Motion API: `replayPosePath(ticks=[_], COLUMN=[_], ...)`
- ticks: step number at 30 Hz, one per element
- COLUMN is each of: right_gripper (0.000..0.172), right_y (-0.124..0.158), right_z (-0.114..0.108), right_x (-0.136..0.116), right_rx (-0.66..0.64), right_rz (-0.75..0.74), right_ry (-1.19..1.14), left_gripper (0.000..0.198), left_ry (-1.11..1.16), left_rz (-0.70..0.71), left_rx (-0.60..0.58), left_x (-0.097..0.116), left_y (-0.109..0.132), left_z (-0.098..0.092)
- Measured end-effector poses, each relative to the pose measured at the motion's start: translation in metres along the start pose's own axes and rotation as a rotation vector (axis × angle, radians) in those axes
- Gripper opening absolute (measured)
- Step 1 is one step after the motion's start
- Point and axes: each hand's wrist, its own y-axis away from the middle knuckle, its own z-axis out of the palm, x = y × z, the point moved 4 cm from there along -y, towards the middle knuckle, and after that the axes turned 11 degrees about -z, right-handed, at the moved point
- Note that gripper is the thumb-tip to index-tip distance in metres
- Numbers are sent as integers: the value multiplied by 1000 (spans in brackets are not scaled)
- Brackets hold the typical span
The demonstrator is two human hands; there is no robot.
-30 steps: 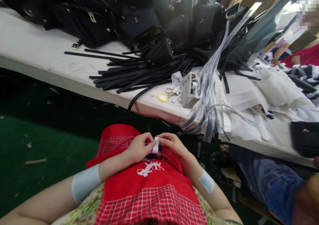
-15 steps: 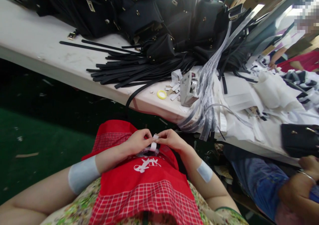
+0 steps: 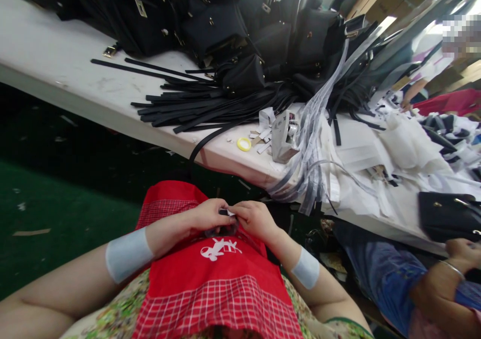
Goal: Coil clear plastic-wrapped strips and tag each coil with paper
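Both my hands meet in front of the red apron (image 3: 180, 274), close above my lap. My left hand (image 3: 208, 215) is closed in a pinch on a small black strip (image 3: 223, 212), of which only a short end shows. With thumb and fingers together, my right hand (image 3: 257, 220) grips a small white strip (image 3: 231, 213) right beside the black one. Whether the two strips are joined I cannot tell. Under my fingers lies a dark, partly see-through bundle (image 3: 221, 229), mostly hidden.
Ahead runs a white table (image 3: 41, 53) with black handbags (image 3: 218, 28) and a heap of black straps (image 3: 203, 103). A tape dispenser (image 3: 283, 138), a yellow ring (image 3: 244, 144) and clear strips (image 3: 319, 108) lie near its edge. At right, a co-worker's hand (image 3: 462, 254) is by a black bag (image 3: 449, 216).
The white strip stood up between my fingertips before; now less of it shows and a black end is visible in my left hand. My right hand has dropped slightly and turned.
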Motion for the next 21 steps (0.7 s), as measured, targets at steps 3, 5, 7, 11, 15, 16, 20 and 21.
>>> replayPosePath(ticks=[3, 5, 7, 11, 15, 16, 20, 21], right_gripper=[55, 66, 73, 67, 34, 28, 27, 27], right_y=[4, 6, 7, 8, 7, 8, 13, 10], right_z=[3, 7, 8, -6, -72, -96, -169, -177], right_x=[-2, -3, -6, -11, 27, 46, 132, 150], right_rx=[-27, -3, 51, 231, 559, 692, 1011, 1013], right_rz=[-100, -116, -105, -87, 35, 120, 517, 568], right_ry=[106, 136, 130, -19, 11, 54, -13, -69], left_gripper=[32, 30, 27, 35, 43, 44, 52, 54], left_ry=[152, 271, 355, 390, 330, 318, 285, 279], left_rz=[14, 43, 69, 102, 118, 127, 169, 177], left_rx=[55, 84, 110, 88, 58, 55, 31, 30], left_x=[-1, 1, 5, 12, 11, 11, 4, 2], left_y=[-1, -1, -3, -8, -12, -13, -19, -20], left_z=[-8, -12, -15, -14, -13, -13, -11, -10])
